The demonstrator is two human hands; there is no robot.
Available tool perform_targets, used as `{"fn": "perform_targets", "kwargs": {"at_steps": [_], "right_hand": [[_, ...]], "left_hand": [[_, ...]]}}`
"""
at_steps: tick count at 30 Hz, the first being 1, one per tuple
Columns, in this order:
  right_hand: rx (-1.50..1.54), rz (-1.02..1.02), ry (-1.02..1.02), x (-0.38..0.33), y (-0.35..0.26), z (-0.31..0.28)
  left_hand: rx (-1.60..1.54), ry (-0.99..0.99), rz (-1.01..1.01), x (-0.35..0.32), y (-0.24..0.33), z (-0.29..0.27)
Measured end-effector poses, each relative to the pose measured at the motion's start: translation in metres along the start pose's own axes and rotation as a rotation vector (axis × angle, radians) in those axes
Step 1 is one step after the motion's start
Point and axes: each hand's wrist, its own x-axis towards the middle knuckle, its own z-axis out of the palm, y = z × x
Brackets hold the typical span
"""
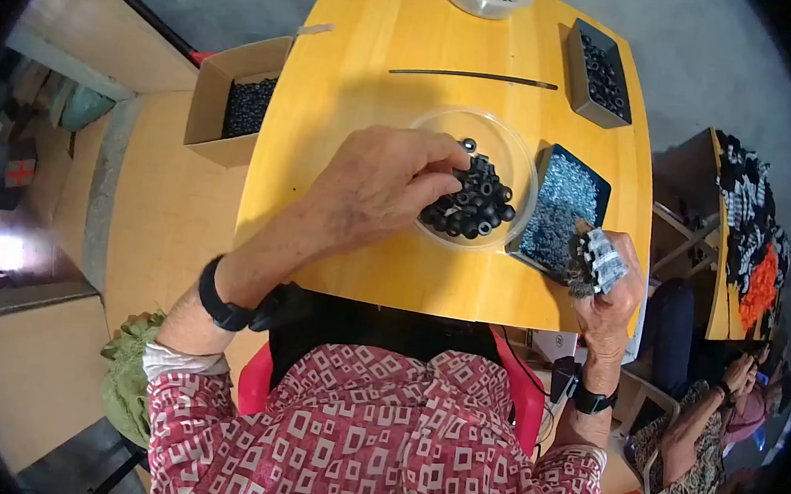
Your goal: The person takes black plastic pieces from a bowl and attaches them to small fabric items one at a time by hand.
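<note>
My left hand [387,177] reaches over a clear round bowl [436,120] that holds a heap of black ring-like parts [481,198]. Its thumb and forefinger are bent toward each other at the heap; whatever lies between them is hidden. My right hand [617,288] is closed around a bundle of small grey and black ribbed pieces [604,263], with brownish bits along one side. That bundle is held above the near right corner of a dark rectangular tray [604,197], which is filled with small shiny, pale bluish pieces [562,200].
A thin dark rod [474,77] lies across the yellow table [357,30]. Beyond it stand a whitish bowl [493,7] and a black bin [601,115] of black parts. Left is a cardboard box [207,107]; right, a person [691,447] sits near another table [722,291].
</note>
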Motion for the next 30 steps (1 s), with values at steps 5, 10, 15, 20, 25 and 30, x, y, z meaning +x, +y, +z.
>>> {"fn": "perform_targets", "kwargs": {"at_steps": [5, 10, 15, 20, 25, 30], "right_hand": [[-0.081, 0.065, 0.001, -0.011, 0.008, -0.013], [-0.070, 0.081, 0.002, -0.013, 0.011, -0.013], [-0.065, 0.082, 0.010, -0.013, 0.017, -0.015], [-0.021, 0.115, 0.023, -0.014, 0.021, -0.009], [0.148, 0.167, 0.017, -0.001, 0.004, 0.000], [0.614, 0.220, 0.095, 0.012, -0.016, 0.025]], "left_hand": [[0.416, -0.062, 0.368, 0.033, -0.003, 0.029], [0.602, -0.123, 0.349, 0.052, -0.005, 0.042], [0.574, -0.092, 0.369, 0.053, -0.013, 0.036], [0.347, 0.062, 0.333, 0.042, -0.003, 0.028], [-0.467, -0.100, -0.019, 0.036, 0.006, 0.032], [-0.884, -0.228, -0.175, 0.027, 0.025, 0.043]]}}
